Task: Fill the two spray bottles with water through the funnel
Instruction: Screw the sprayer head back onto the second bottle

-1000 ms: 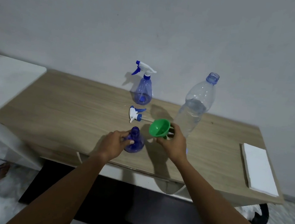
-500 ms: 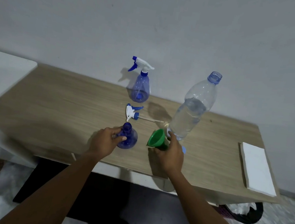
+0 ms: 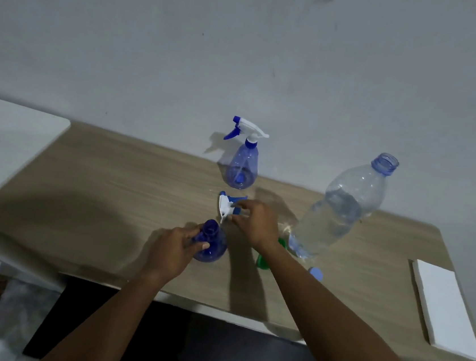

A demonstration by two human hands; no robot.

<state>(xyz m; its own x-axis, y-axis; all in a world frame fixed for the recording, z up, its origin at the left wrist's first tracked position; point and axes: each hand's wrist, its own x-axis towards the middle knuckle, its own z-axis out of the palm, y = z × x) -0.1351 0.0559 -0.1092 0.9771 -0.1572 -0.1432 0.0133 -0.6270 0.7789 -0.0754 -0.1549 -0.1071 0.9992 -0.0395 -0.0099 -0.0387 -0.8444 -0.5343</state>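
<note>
At centre frame, the left hand is gripping the open spray bottle; the right hand is pinching the loose trigger sprayer just above it. The green funnel is lying on the tabletop.

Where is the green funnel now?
Head view: the green funnel lies on the table, partly under the right forearm, between the uncapped spray bottle and the water bottle.

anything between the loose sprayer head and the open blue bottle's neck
Nothing visible does. The white-and-blue plastic sprayer head, pinched by the right hand, lies just behind the open blue plastic spray bottle gripped by the left hand, its neck uncovered.
</note>
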